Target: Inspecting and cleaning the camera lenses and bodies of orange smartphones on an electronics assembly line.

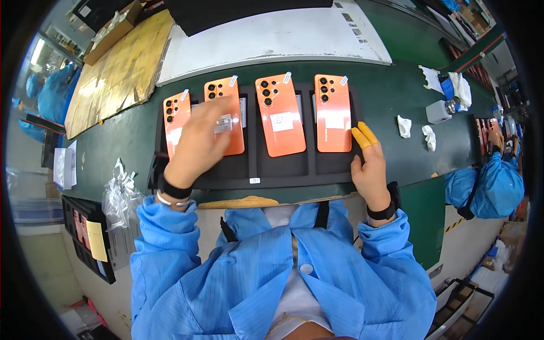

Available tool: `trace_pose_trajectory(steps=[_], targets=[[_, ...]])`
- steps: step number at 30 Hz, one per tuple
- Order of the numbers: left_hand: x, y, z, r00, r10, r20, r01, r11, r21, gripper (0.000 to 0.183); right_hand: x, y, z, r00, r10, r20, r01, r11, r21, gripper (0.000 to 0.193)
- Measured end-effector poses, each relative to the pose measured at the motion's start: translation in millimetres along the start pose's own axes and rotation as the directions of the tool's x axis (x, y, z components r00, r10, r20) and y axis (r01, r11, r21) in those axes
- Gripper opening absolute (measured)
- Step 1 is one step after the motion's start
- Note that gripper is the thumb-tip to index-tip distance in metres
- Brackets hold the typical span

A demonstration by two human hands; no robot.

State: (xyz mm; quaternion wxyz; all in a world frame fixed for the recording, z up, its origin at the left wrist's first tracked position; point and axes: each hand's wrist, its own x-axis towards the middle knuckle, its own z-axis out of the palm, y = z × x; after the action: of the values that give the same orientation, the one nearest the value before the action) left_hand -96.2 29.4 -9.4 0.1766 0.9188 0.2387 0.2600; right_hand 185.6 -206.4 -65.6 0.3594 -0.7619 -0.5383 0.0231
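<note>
Several orange phones lie face down in a black tray (283, 170) on the green bench. My left hand (198, 141) hovers over the second phone from the left (226, 90) and pinches a small clear piece (222, 123) against its back. My right hand (368, 164), with yellow finger cots on two fingers, rests on the tray's right edge beside the rightmost phone (333, 113). The leftmost phone (175, 113) is partly covered by my left hand. A third phone (279, 113) lies between.
A pile of clear plastic bags (120, 195) lies at my left. A white board (272, 39) and a gold sheet (116, 68) sit behind the tray. White wipes (403, 126) and a small container (439, 110) lie to the right. Another worker in blue (493, 181) stands at the right.
</note>
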Motion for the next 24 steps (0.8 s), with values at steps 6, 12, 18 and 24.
trace_pose_trajectory(steps=[6,12,18,24], targets=[[-70.9,-31.3,-11.2,0.907,-0.359,-0.222,0.385,0.919,0.088,0.047,4.0,12.6,-5.8,0.999,0.007,-0.051,-0.005,1.0,0.028,0.055],[-76.8,-22.6,2.6,0.91,-0.333,-0.246,0.331,0.942,-0.051,0.049,2.7,43.7,-31.2,0.997,0.062,-0.042,-0.065,0.995,-0.075,0.059],[-60.4,5.6,29.5,0.911,-0.346,-0.225,0.36,0.933,0.022,0.058,2.4,58.7,-46.1,0.977,0.164,-0.136,-0.197,0.939,-0.283,0.048],[-41.1,18.4,40.1,0.935,-0.311,-0.17,0.346,0.904,0.253,0.07,38.0,-47.5,5.0,0.976,-0.169,-0.141,0.139,0.969,-0.203,0.045]])
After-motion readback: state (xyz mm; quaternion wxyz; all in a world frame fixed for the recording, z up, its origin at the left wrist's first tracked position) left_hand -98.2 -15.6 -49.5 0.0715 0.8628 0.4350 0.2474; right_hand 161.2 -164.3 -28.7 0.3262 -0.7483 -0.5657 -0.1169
